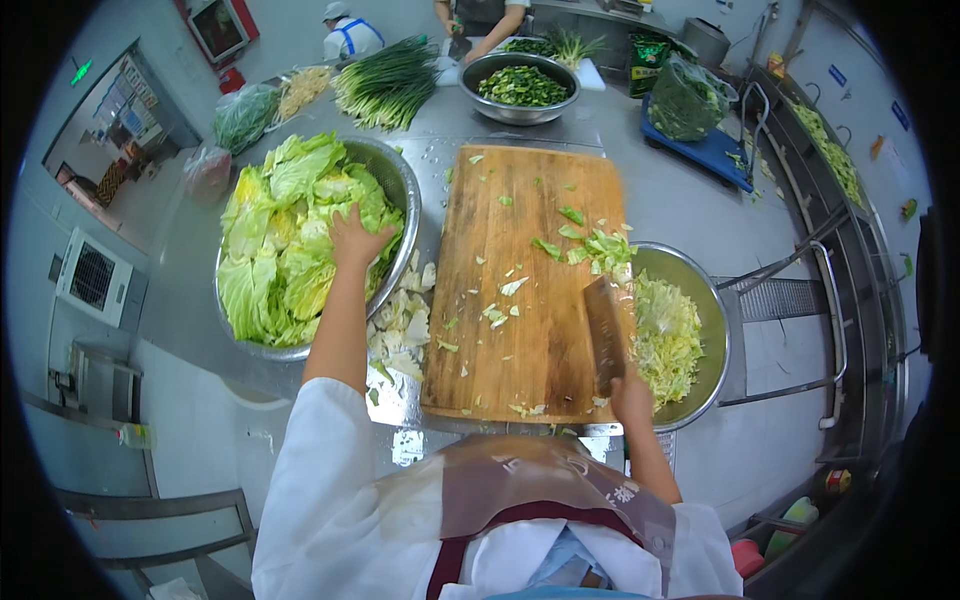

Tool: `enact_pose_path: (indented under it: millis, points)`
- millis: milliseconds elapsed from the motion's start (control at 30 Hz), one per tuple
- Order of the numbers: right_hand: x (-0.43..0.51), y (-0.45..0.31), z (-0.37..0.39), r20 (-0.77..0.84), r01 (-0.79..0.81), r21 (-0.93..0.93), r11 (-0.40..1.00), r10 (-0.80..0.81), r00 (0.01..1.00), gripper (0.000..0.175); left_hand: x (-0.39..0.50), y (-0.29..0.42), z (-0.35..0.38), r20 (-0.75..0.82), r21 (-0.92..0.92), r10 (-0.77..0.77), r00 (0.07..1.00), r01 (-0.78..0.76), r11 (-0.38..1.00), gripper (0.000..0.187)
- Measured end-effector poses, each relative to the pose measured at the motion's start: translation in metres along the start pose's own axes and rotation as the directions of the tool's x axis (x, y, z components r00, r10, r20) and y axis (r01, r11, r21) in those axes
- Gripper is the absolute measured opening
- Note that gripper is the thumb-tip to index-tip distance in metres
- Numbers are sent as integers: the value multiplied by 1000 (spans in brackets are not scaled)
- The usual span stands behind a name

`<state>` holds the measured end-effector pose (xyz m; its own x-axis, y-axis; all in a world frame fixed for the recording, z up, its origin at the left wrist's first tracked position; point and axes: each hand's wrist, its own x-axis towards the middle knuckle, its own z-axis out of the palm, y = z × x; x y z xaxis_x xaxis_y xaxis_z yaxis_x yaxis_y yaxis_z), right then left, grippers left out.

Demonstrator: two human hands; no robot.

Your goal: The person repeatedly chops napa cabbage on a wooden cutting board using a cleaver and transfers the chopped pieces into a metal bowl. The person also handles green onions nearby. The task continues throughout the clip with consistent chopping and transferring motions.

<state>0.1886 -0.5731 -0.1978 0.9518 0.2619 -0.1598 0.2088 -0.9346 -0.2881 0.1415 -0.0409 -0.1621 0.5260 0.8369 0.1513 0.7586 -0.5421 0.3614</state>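
Observation:
My right hand [632, 401] grips the handle of a broad cleaver [604, 330], whose blade lies along the right edge of a wooden cutting board [525, 225]. Chopped green leaves [600, 251] are just beyond the blade, and small scraps are scattered over the board. To the right, a steel bowl [716, 300] holds shredded leafy vegetable [666, 337], close to the board's edge. My left hand [358, 236] rests with spread fingers on large lettuce-like leaves [281, 202] heaped in a perforated metal basin [409, 202] at left. Whether it grasps a leaf is unclear.
Cut-off pale pieces [401, 330] lie between basin and board. Behind stand a bowl of chopped greens [521, 86], a bundle of green onions [390, 82] and a blue scale [694, 154] bearing a bagged vegetable. A co-worker's hands [480, 49] are across the table; another person is farther back.

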Motion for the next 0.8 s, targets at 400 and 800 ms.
enact_pose_path:
  millis: [400, 800]
  points:
    - [-11, -26, 7, 46, 43, -98, 994, -38, 998, 21, 51, -19, 24, 217, 57, 106, 970, -121, 991, 65]
    - [-3, -16, -1, 78, 26, -7, 1000, -26, 997, 22, 22, -48, 2, 143, -169, 44, 989, -20, 985, 57]
